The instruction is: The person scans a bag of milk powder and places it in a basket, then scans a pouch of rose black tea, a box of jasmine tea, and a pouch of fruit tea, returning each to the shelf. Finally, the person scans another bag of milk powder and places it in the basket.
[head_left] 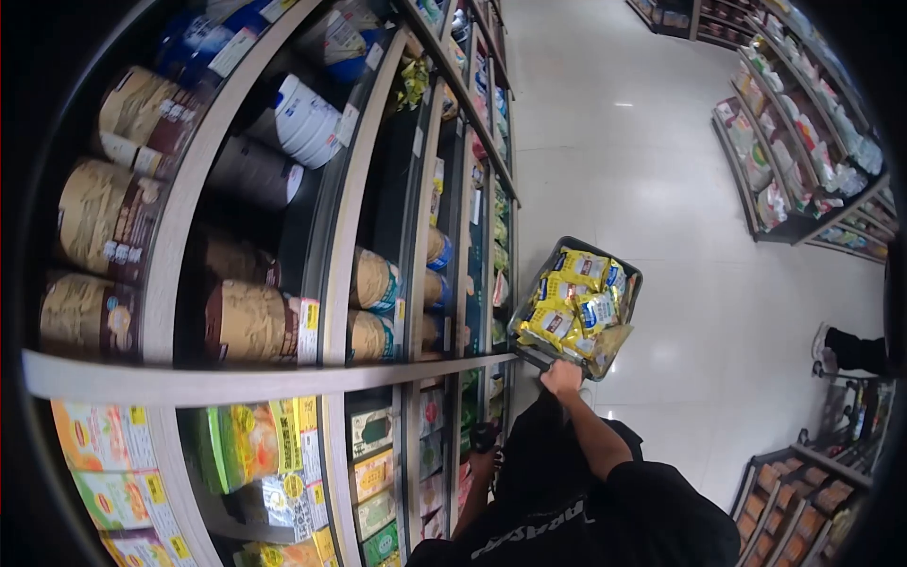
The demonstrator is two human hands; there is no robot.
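My right hand (564, 376) is closed on the near edge of a dark basket (635, 283), in front of my body. Yellow snack packets (557, 324) fill the basket, along with a white and blue packet (597, 310) and a tan one (609, 348). Low at my left side, my left hand (486, 463) is wrapped round a small black object (485, 436), whose kind I cannot tell. This hand is close to the shelf fronts.
Tall shelving (331, 217) runs along my left, stocked with brown canisters (97, 215), white tubs (307, 121) and boxed goods (370, 432). To the right, more shelves (803, 132) stand beyond the pale floor (605, 180). Another person's leg and shoe (825, 350) show at far right.
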